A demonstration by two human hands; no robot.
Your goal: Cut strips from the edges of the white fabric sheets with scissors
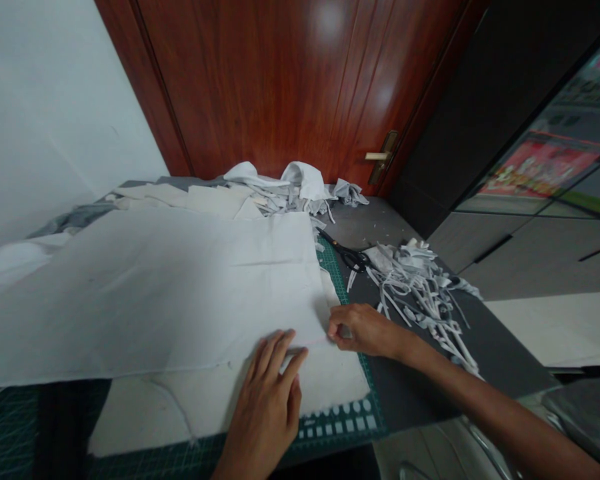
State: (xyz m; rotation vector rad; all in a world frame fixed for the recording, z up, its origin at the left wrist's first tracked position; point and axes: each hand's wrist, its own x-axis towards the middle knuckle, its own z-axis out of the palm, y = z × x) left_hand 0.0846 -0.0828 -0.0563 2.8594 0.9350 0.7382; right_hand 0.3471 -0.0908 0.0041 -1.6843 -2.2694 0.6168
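Note:
A large sheet of white fabric (pixel 195 287) lies across the work surface, over a cream fabric piece (pixel 150 410). My left hand (pixel 267 393) rests flat near the white sheet's front edge, its fingers stretched and a little apart. At the sheet's right front corner, my right hand (pixel 355 330) pinches the edge between thumb and forefinger. Beneath the cloth is a green cutting mat (pixel 375 407) with grid lines and a row of white printed shapes. Black-handled scissors (pixel 347 255) lie beyond my right hand, partly on the mat.
A heap of grey and white fabric strips (pixel 425 293) lies on the dark table (pixel 495 340) to the right. More cream pieces (pixel 180 197) and crumpled white scraps (pixel 290 180) line the back, against a brown wooden door (pixel 280 87). A dark cabinet (pixel 460 100) stands right.

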